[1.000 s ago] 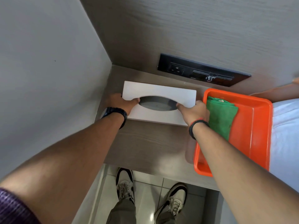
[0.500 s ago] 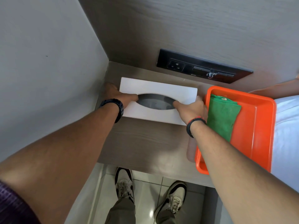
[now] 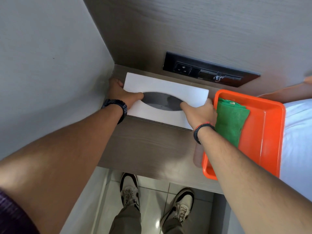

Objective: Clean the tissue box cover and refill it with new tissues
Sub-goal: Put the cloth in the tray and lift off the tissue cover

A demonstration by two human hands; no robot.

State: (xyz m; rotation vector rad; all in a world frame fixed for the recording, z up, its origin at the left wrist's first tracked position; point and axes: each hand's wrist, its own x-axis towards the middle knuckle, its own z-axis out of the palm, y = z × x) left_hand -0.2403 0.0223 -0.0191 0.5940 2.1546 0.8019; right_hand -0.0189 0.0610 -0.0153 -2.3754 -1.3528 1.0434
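Note:
A white tissue box cover (image 3: 168, 86) with a dark oval opening lies in the back left corner of the wooden shelf (image 3: 152, 146). Its front edge is raised a little, showing a thin gap beneath. My left hand (image 3: 121, 93) grips its left end, thumb at the opening's left tip. My right hand (image 3: 199, 110) grips its right end, thumb at the opening's right tip. No tissue shows through the opening. A folded green cloth (image 3: 231, 119) lies in the orange tray (image 3: 268, 132) just right of my right hand.
A black socket panel (image 3: 209, 71) is set in the wooden back wall above the cover. The grey side wall (image 3: 50, 65) stands close on the left. White bedding (image 3: 298, 141) lies right of the tray. Below the shelf are floor tiles and my shoes.
My left hand has slid further around the cover's left end and my right thumb has reached into the opening. The cover's front edge has lifted slightly off the shelf.

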